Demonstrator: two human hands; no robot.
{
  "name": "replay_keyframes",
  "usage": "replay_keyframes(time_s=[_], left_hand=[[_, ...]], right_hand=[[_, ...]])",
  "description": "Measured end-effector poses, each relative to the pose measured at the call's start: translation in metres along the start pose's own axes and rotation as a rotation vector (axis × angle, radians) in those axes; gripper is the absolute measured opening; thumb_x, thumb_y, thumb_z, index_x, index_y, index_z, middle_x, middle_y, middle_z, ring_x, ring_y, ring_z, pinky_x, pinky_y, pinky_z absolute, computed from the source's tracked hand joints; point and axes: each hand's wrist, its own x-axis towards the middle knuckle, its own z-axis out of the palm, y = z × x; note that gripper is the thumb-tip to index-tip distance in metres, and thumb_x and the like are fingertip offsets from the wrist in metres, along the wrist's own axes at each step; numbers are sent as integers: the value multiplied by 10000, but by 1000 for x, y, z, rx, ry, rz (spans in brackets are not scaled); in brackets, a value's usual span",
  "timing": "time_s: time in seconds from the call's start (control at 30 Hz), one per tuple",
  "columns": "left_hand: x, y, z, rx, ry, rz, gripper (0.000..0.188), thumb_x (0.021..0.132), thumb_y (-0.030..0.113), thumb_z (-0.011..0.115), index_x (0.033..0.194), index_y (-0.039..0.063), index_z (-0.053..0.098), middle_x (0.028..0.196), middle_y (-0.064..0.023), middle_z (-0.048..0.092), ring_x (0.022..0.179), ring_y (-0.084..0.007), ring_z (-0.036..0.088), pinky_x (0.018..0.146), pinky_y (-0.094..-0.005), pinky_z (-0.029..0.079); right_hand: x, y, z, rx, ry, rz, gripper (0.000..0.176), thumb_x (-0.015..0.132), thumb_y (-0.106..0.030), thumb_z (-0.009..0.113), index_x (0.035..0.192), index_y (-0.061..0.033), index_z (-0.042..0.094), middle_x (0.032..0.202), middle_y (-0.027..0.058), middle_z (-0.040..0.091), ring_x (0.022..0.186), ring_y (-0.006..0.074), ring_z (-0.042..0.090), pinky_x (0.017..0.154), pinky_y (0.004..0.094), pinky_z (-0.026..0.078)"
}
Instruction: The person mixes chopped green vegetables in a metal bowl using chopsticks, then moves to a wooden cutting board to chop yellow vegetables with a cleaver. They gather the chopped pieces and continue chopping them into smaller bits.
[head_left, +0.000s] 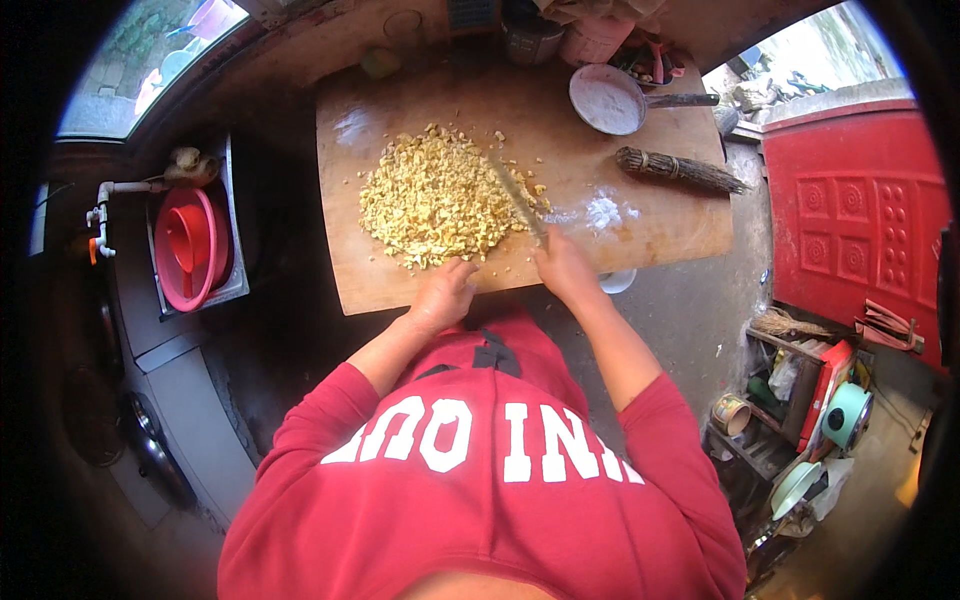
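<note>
A broad mound of chopped yellow food pieces, possibly egg (435, 195), lies on a large wooden board (667, 225) in front of me. My right hand (561, 262) grips a knife (516, 195) at the board's front edge. The blade points away from me, slanting left along the mound's right side, and looks slightly blurred. My left hand (444, 291) rests by the front edge of the board, just short of the mound. Its fingers are loosely bent, and I see nothing held in them.
White powder (604, 213) is scattered right of the knife. A bound twig brush (679, 169) and a long-handled pan with white powder (609, 99) occupy the board's right side. Left stands a sink (236, 259) holding a pink basin (169, 281) and red dipper (187, 236). A red door (847, 150) is at right.
</note>
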Motion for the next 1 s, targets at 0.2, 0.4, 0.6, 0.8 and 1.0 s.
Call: replay_keyframes(time_s=[0.2,0.4,0.6,0.8,1.0], left_hand=[[-13,-11,-16,24,57,-38,259,861,37,656,1118,19,629,980,-174,613,864,-357,651,747,-424,539],[-7,-25,-22,13,-72,-13,245,868,55,650,1111,29,642,1006,-187,622,935,-391,642,797,-444,541],[-18,-44,-46,20,-97,11,231,875,73,639,1102,27,650,1020,-200,627,968,-421,626,840,-472,527],[-27,-77,-74,-35,-17,29,200,884,77,639,1078,27,635,1010,-199,628,960,-421,625,831,-471,526],[-10,-100,-107,-54,150,10,195,888,63,638,1079,26,628,998,-188,637,936,-396,641,802,-438,535]], right_hand=[[-11,21,4,24,224,183,303,873,-162,677,1049,46,545,959,331,656,928,524,634,809,579,502],[18,-46,52,156,182,145,292,865,-149,678,1044,28,529,918,324,658,897,519,639,782,568,513],[33,-65,64,91,171,30,321,883,-194,694,1061,22,537,899,324,660,891,509,645,773,578,508],[37,-91,58,101,242,-8,313,898,-210,696,1024,25,531,867,317,661,864,502,649,747,567,512],[33,-124,61,21,163,21,293,897,-197,686,1010,42,559,895,311,668,884,491,655,773,564,516]])
